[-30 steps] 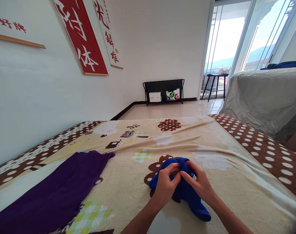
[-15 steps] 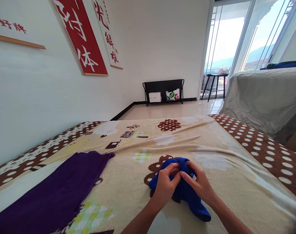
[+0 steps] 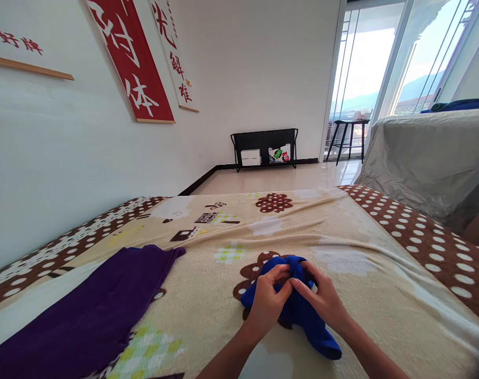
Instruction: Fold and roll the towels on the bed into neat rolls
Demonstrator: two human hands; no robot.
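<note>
Left hand (image 3: 268, 297) and right hand (image 3: 325, 297) clamped on bunched blue cloth (image 3: 308, 326) (its gripped folds partly hidden behind fingers).

Slim bare hands (image 3: 268, 299) and bare forearms (image 3: 232, 351)

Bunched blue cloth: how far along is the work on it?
Already done: the blue cloth looks gathered and twisted. In hand: the left hand and right hand pinch its upper part. Remaining: unclear, as fingers hide whether the gather is fastened.
</note>
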